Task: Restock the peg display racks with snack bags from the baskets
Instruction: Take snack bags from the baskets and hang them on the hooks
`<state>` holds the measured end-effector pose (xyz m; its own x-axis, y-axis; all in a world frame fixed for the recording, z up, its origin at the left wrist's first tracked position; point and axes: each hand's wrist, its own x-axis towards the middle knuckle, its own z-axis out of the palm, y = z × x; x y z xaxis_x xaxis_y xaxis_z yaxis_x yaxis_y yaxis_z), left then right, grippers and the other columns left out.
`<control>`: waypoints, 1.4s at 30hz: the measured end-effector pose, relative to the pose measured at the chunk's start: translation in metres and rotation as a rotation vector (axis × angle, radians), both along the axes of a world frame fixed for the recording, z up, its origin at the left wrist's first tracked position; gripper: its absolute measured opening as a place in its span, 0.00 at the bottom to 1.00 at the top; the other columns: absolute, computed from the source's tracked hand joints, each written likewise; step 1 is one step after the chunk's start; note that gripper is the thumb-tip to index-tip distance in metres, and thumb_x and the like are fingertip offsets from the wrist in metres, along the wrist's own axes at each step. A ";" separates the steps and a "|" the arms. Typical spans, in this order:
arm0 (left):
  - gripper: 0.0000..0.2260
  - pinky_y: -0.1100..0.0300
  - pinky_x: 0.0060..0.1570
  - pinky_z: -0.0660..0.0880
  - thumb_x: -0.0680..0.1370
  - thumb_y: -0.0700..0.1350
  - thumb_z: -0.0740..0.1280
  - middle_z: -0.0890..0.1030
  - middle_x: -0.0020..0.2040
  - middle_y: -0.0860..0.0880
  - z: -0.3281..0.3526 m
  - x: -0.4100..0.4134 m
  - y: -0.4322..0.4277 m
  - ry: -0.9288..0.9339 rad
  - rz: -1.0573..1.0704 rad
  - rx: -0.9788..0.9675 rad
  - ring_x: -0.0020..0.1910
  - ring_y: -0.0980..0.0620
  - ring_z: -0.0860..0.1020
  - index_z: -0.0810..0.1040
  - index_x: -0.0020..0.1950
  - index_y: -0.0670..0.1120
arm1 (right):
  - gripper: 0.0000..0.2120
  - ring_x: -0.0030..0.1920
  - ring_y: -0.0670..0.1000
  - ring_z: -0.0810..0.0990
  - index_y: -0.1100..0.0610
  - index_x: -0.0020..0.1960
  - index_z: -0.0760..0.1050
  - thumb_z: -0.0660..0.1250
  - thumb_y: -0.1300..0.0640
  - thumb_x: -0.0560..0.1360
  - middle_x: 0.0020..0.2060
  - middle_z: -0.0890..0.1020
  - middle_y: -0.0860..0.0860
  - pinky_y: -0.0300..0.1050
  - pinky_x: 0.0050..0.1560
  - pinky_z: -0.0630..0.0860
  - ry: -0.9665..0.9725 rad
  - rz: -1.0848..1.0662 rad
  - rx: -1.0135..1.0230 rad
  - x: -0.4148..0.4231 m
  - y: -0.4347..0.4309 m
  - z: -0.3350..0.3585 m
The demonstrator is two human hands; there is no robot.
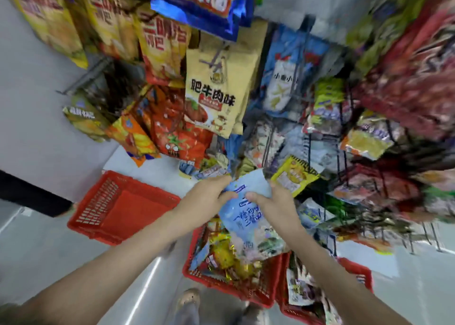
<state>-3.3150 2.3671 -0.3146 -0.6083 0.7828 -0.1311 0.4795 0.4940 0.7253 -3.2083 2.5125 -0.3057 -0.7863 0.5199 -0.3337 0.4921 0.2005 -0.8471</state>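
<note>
L hand (209,194) & R hand (277,199) pinch blue bag (246,222) over snack-filled red basket (248,290).

Glossy plastic-film pale blue bag (248,216), slotted red plastic basket (118,206), thin dark metal wire rack (307,137).

Loud packets over red baskets (96,201) and a grey floor (49,251).
The pale blue bag (248,216) carries dark blue handwritten-style script and goes mottled white and green lower down. The tan bag (216,86) shows bold black characters and a red label band. The orange-red bag (177,132) is printed with tomatoes. The yellow bags (160,39) bear big red characters. The foil bag (197,7) is glossy blue. The small yellow packet (295,177) has a black-striped edge. The baskets are lattice-patterned.
</note>
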 end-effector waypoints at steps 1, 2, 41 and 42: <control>0.11 0.56 0.35 0.61 0.78 0.48 0.67 0.70 0.33 0.45 0.018 0.001 0.005 -0.024 0.036 0.017 0.35 0.48 0.71 0.70 0.38 0.48 | 0.06 0.31 0.54 0.74 0.58 0.43 0.77 0.72 0.55 0.74 0.32 0.78 0.54 0.39 0.30 0.66 0.029 0.001 0.013 0.002 0.004 0.014; 0.13 0.55 0.35 0.60 0.78 0.48 0.68 0.69 0.32 0.44 0.032 0.002 0.011 -0.052 0.060 0.039 0.34 0.48 0.69 0.68 0.36 0.50 | 0.06 0.28 0.50 0.73 0.55 0.41 0.76 0.72 0.55 0.73 0.29 0.76 0.50 0.37 0.28 0.64 0.058 -0.003 0.025 0.005 0.010 0.027; 0.11 0.63 0.53 0.77 0.73 0.47 0.64 0.84 0.50 0.61 0.383 -0.012 0.110 -0.093 -0.184 0.995 0.52 0.60 0.81 0.77 0.54 0.57 | 0.07 0.41 0.57 0.84 0.64 0.50 0.79 0.70 0.64 0.73 0.44 0.85 0.59 0.51 0.41 0.82 0.999 -0.076 -0.025 -0.001 0.118 0.396; 0.10 0.63 0.52 0.77 0.75 0.46 0.63 0.84 0.50 0.61 0.383 -0.012 0.116 -0.118 -0.202 0.994 0.51 0.61 0.81 0.77 0.54 0.57 | 0.07 0.41 0.57 0.84 0.65 0.51 0.79 0.69 0.64 0.73 0.45 0.85 0.60 0.51 0.42 0.82 1.001 -0.064 -0.044 0.002 0.121 0.397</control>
